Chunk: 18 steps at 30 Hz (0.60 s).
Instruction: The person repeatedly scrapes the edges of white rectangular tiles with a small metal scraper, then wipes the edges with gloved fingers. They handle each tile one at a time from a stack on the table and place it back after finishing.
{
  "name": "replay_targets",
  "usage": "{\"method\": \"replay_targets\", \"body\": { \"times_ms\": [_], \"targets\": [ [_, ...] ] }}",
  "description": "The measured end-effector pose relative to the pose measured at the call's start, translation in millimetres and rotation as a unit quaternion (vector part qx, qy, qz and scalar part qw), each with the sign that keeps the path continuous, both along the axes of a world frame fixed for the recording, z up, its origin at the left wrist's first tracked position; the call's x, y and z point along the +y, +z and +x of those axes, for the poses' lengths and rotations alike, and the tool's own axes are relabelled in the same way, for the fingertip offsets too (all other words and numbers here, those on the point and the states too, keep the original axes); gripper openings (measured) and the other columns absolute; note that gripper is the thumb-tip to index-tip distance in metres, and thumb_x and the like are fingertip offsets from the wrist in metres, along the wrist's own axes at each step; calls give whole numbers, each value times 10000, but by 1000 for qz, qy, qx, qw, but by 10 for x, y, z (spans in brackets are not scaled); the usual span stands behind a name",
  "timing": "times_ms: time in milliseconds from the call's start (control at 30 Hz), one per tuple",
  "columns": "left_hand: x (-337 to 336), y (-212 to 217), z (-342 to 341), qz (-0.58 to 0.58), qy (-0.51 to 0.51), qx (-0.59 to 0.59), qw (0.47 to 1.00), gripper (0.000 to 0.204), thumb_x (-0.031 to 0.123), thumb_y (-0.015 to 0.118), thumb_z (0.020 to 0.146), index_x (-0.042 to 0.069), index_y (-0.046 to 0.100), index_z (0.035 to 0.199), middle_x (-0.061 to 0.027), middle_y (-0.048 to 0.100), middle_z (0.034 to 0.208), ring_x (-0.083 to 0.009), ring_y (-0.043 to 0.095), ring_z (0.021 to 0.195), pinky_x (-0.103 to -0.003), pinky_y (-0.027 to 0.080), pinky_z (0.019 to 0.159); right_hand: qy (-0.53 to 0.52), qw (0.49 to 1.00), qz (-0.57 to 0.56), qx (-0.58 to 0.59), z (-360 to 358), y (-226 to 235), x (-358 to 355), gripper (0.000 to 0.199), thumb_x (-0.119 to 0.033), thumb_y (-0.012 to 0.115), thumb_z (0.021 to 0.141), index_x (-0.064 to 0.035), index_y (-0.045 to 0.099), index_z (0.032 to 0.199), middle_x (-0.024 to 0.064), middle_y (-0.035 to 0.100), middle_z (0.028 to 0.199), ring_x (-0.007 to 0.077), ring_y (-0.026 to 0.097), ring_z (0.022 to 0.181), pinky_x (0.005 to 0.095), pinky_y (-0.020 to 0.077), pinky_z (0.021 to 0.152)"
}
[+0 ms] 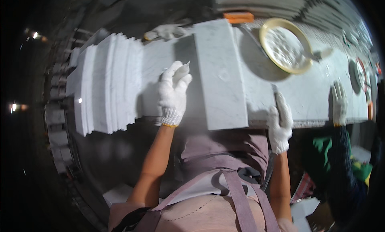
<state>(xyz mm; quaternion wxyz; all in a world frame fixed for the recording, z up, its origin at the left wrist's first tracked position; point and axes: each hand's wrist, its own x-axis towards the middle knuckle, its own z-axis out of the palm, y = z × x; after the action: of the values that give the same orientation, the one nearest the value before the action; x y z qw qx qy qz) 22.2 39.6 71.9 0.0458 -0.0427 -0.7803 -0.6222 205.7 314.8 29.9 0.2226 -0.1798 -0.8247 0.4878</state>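
Observation:
My left hand (174, 89), in a white knitted glove, is raised over the slab-topped bench, left of a marble slab. Its fingers are closed around a small pale thing with a pointed tip (186, 66), whose kind I cannot make out. The white marble slab (221, 77) lies crosswise in front of me, its near end at the bench edge. To its right, my gloved right hand (280, 123) is closed at the bench edge. A thin, dark, blade-like tip (275, 88) sticks out past its fingers; the rest is hidden.
Several marble slabs (110, 83) stand stacked on the left. A yellow bowl (265, 29) of white paste with a spatula (317, 55) sits at the back right. A co-worker's gloved hand (339, 103) rests at the right. Behind are an orange block (239, 18) and spare gloves (168, 32).

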Motion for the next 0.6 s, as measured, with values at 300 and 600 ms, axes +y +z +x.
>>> {"method": "replay_targets", "body": {
  "times_ms": [300, 600],
  "targets": [
    [-311, -356, -405, -115, 98, -10, 988, 468, 196, 877, 886, 66, 690, 1295, -85, 736, 1122, -213, 679, 1038, -390, 541, 960, 45, 996, -72, 6, 212, 95, 220, 469, -10, 511, 1101, -11, 559, 1567, 72, 653, 1300, 93, 583, 1011, 241, 534, 877],
    [-339, -457, -435, -190, 127, 53, 972, 525, 151, 880, 869, 8, 657, 1322, -149, 711, 1239, -307, 684, 1113, -434, 540, 1003, 86, 994, 57, 22, -210, 193, -95, 490, 80, 455, 1078, -17, 522, 1554, 84, 638, 1090, 128, 617, 886, 307, 574, 839]
  ]
}}
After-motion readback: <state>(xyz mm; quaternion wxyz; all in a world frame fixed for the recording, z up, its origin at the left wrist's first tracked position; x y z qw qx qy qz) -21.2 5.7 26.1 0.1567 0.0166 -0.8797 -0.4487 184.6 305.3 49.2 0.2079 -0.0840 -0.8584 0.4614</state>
